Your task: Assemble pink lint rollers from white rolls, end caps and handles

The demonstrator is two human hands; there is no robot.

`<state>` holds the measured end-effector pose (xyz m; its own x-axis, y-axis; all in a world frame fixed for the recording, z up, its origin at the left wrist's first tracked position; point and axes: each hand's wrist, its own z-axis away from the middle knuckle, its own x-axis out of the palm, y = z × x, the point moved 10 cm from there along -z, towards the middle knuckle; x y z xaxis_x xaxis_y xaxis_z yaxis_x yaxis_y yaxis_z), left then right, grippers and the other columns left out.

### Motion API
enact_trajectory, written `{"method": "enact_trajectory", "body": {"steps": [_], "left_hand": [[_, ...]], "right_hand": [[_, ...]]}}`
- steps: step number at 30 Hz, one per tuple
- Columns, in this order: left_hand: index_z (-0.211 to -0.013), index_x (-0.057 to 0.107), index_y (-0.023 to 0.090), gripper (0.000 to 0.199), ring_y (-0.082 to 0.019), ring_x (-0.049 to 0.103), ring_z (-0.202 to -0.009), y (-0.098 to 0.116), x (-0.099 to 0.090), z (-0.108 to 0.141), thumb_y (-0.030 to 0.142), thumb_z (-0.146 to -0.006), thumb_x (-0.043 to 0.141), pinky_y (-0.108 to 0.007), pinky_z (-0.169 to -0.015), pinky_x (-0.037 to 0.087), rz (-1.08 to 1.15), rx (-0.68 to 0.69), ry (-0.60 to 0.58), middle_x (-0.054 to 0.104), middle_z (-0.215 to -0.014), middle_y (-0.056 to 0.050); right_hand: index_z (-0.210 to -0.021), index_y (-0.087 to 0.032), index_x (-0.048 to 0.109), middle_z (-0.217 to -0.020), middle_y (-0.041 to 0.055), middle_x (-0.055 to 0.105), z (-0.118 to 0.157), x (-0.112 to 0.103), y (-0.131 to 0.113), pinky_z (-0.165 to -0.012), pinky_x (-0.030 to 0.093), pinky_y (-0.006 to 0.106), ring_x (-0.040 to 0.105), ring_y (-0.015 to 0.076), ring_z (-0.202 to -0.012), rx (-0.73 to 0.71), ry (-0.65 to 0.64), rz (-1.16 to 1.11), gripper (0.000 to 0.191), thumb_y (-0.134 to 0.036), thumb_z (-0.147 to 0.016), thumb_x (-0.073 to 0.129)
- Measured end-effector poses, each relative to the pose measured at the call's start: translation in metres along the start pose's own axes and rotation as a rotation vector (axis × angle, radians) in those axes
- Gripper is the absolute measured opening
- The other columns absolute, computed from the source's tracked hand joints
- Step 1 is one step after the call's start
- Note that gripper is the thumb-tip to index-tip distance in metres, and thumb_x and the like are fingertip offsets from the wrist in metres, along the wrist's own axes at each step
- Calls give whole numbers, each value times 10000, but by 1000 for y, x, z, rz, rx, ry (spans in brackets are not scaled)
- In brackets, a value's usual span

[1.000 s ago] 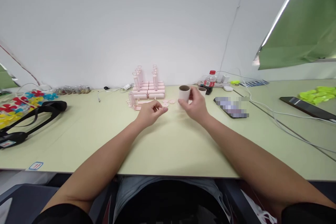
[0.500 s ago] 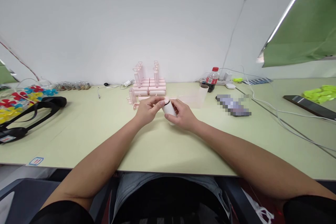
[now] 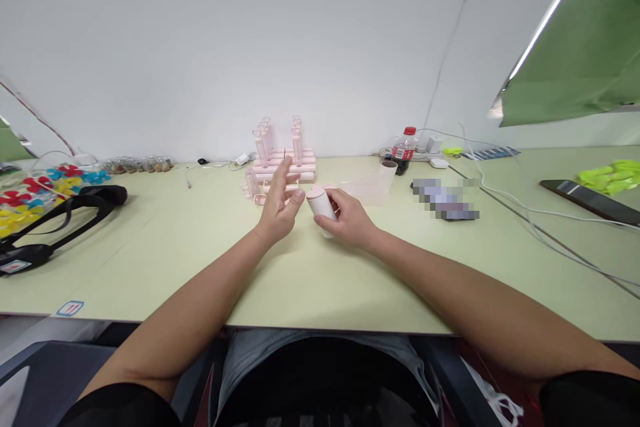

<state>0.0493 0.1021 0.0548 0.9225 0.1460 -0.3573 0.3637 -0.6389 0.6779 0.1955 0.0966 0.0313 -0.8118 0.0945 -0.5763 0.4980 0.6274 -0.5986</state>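
Observation:
My right hand (image 3: pixel 350 219) is wrapped round a white cylinder with a pink cap (image 3: pixel 322 205), tilted a little over the table. What the cylinder is for cannot be seen. To its left, my left hand (image 3: pixel 281 208) is raised with fingers stretched out, apart from the cylinder and holding nothing. Behind that hand lie stacked pink tubes (image 3: pixel 300 170), with several clear pink holders topped by heart-shaped loops (image 3: pixel 297 143) standing on them. Pink handle-like parts (image 3: pixel 260 199) sit just left of my left hand, partly hidden by it.
Right of my hands are a translucent pink sheet (image 3: pixel 363 192), an open tube (image 3: pixel 388 170), a cola bottle (image 3: pixel 404 147) and a pixelated phone-like object (image 3: pixel 445 200). White cables (image 3: pixel 525 210) cross the right side. A black strap-like frame (image 3: pixel 95 210) and colourful flowers (image 3: pixel 37 190) lie left.
My left hand has let go of the cylinder's top and moved left, its fingers spreading. The pink cap now sits flush where a dark ring showed. My right hand keeps its hold.

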Motion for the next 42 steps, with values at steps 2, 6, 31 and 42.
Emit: {"method": "enact_trajectory", "body": {"steps": [2, 6, 31, 42], "left_hand": [[-1578, 117, 293, 759, -290, 368, -1428, 10, -12, 3, 423, -934, 499, -423, -1057, 449, -104, 38, 120, 215, -1641, -92], [-1481, 411, 243, 642, -322, 402, -1405, 25, 28, 9, 458, -891, 546, -455, -1107, 398, -203, 92, -275, 463, -1517, -93], [-1092, 697, 174, 314, -385, 413, -1347, -36, 115, 4, 276, -863, 508, -623, -1140, 159, -1042, -78, -716, 634, -1253, -174], [-1004, 587, 196, 186, -252, 662, -796, -18, 69, 24, 303, -864, 527, -331, -645, 460, -678, -181, -649, 714, -874, -77]], "right_hand": [[-1070, -204, 596, -960, 61, 631, 0, -1, 2, -671, 454, 323, 572, 210, -800, 10, 12, 6, 323, -335, -779, 644], [-1016, -205, 604, -911, 63, 632, -2, -4, 1, -691, 465, 340, 585, 226, -797, -8, 66, 25, 293, -361, -771, 643], [-1152, -232, 621, -971, 66, 701, -8, -43, 43, -749, 508, 398, 612, 232, -780, 237, 274, 7, 404, -371, -773, 601], [-1006, -241, 592, -795, -7, 615, -8, -48, 63, -655, 487, 334, 561, 183, -717, 371, 346, -184, 322, -398, -730, 646]]}}
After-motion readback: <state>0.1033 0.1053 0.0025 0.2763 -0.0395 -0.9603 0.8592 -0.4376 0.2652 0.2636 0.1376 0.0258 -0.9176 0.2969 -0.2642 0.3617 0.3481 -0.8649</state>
